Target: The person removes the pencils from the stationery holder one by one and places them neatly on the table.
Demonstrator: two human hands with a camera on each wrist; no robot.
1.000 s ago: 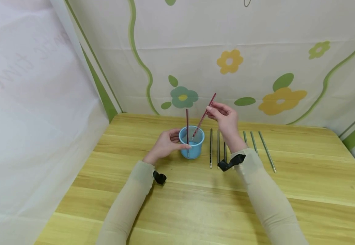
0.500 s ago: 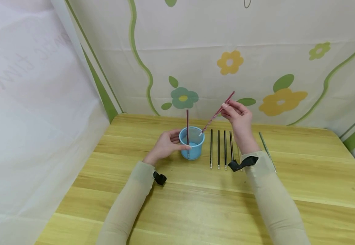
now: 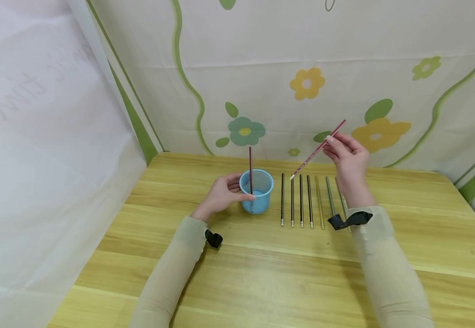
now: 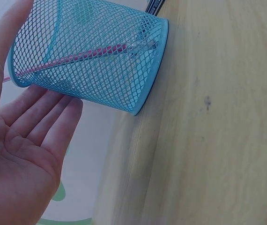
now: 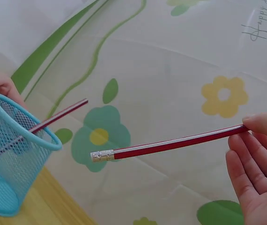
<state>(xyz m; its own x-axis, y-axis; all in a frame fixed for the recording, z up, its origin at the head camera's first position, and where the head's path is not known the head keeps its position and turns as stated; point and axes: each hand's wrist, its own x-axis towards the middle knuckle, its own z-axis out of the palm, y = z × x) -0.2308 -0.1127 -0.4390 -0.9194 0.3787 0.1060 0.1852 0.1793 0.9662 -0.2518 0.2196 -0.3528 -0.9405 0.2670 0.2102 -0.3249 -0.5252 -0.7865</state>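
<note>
A light-blue mesh pencil cup [image 3: 263, 204] stands upright on the table. My left hand [image 3: 224, 194] grips its left side, thumb at the front and fingers behind. One dark red pencil [image 3: 250, 161] stands in it, its eraser end down at the bottom, as the mesh shows in the left wrist view. To the right of the cup and higher, my right hand [image 3: 351, 159] pinches a second red pencil [image 5: 180, 144] near its upper end, between thumb and fingertips. That pencil slants down to the left, its white eraser end apart from the cup.
Right of the cup, several black pencils [image 3: 282, 200] lie in a row on the wooden table [image 3: 262, 273]. Beside them are a gold pencil [image 3: 319, 200] and green pencils [image 3: 330, 196], partly hidden by the right wrist. A flowered curtain [image 3: 262, 73] hangs behind the table.
My right hand has moved to the right, drawing the second red pencil out of the cup and away over the row of pencils. The left hand and the cup stayed put.
</note>
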